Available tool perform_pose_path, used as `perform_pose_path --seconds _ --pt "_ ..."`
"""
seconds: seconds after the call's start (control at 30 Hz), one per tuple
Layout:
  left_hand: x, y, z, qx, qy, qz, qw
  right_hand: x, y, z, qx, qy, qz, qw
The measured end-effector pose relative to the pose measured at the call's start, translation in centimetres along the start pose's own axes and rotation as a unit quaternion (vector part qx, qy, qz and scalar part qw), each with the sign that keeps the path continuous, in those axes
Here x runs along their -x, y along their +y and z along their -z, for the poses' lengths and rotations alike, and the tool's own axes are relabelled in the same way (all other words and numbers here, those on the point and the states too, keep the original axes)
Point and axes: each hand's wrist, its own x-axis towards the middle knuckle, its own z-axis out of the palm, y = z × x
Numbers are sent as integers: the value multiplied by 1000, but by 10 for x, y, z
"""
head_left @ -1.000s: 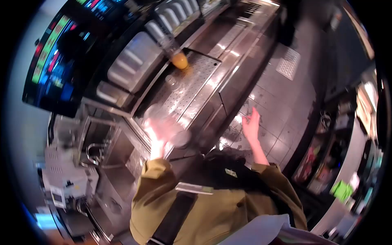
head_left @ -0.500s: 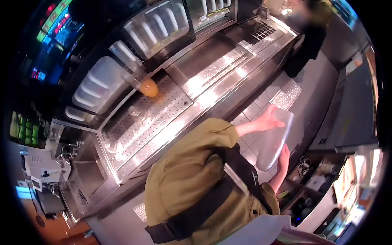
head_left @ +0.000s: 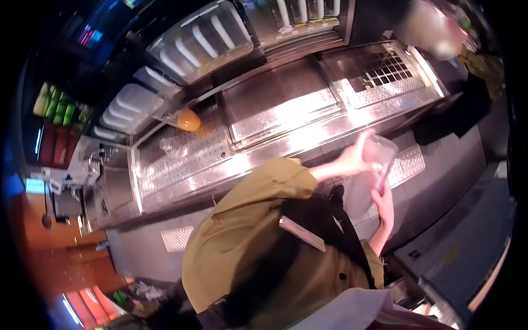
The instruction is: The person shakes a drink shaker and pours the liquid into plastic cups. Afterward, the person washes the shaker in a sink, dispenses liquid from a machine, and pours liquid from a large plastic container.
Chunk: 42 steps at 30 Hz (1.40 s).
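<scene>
Both hands are on a tall, see-through container (head_left: 358,193) with a rounded rectangular end, held tilted in front of my body above the floor. My left hand (head_left: 358,158) grips it near its upper end, thumb and fingers spread around the side. Lower down, my right hand (head_left: 383,204) is curled against its right side. Whether anything is inside the container cannot be made out.
A steel counter (head_left: 286,135) runs along the far side, with a perforated drain tray (head_left: 187,159). An orange-filled vessel (head_left: 188,120) lies on its side there, near a small clear glass (head_left: 166,144). Clear bins (head_left: 201,41) stand behind. Another person (head_left: 473,71) is at the right.
My view has turned and shifted to the right. The container has tipped so that its end faces me more, and my hands have come closer together on it.
</scene>
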Motion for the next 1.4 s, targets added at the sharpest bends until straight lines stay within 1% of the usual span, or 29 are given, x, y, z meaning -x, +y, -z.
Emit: perform_pose_path --seconds 0.1,0.17,0.2,0.23,0.27,0.3,0.33,0.37,0.4,0.43,0.47,0.5,0.53,0.57,0.6,0.63,0.67,0.7,0.73,0.77,0.83,0.9,0.97,1.03,1.07,1.1,1.17,1.27,1.4 --pt "-15 -12 29 55 125 39 990 -82 -23 10 46 -139 8 989" --pt "-11 -11 51 95 222 57 969 -124 -59 -4 59 -242 -72 966" --pt "-7 -5 63 131 271 60 952 -145 -72 -16 119 -274 22 954" --pt "4 17 76 268 289 105 913 -159 -81 -30 175 -299 109 932" --pt "13 52 76 219 390 -4 894 -172 -89 -46 183 -334 106 919" --pt "25 35 89 208 444 -28 871 -184 -97 -64 187 -371 104 904" --pt "39 40 95 227 501 -47 834 -193 -107 -84 212 -419 116 875" --pt "58 37 103 232 528 -106 810 -202 -118 -106 233 -469 131 842" --pt "75 37 107 236 594 -107 762 -214 -120 -129 211 -518 138 817" --pt "95 28 117 289 609 -112 730 -225 -116 -155 188 -564 143 791" --pt "111 34 125 339 623 -119 694 -234 -121 -183 164 -569 218 776" --pt "125 39 126 371 645 -129 656 -242 -132 -204 187 -528 288 777" --pt "135 40 129 384 659 -131 633 -254 -146 -230 253 -464 393 752" --pt "144 40 132 398 673 -136 609 -269 -159 -258 273 -433 433 742" --pt "155 39 134 413 687 -140 581 -276 -184 -282 342 -432 390 738" --pt "167 30 132 423 692 -137 569 -283 -199 -308 363 -424 288 778" --pt "172 15 133 437 692 -135 559 -304 -194 -337 382 -275 540 698" --pt "172 6 135 452 688 -134 552 -330 -195 -365 408 -192 660 601" --pt "165 20 131 435 693 -132 560 -345 -206 -382 418 -147 723 530" --pt "164 10 135 451 694 -135 546 -357 -215 -395 521 -133 703 465" --pt "160 -14 139 488 696 -138 509 -404 -218 -403 568 -71 761 306" --pt "150 -4 151 497 690 -122 512 -417 -217 -395 577 -25 783 233" --pt "148 -7 160 501 695 -105 505 -411 -226 -368 655 -102 676 322" --pt "146 5 172 516 712 -71 471 -419 -240 -323 695 -114 620 345" --pt "145 9 175 516 710 -59 476 -433 -237 -292 695 -97 622 346" --pt "143 10 178 513 707 -50 485 -452 -237 -261 695 -74 625 348" --pt "134 -4 184 516 686 -43 511 -494 -228 -200 578 -28 732 359" --pt "108 -24 184 540 626 -38 561 -509 -226 -131 610 21 691 388" --pt "66 -32 173 566 549 -20 614 -492 -226 -102 660 -5 621 422"
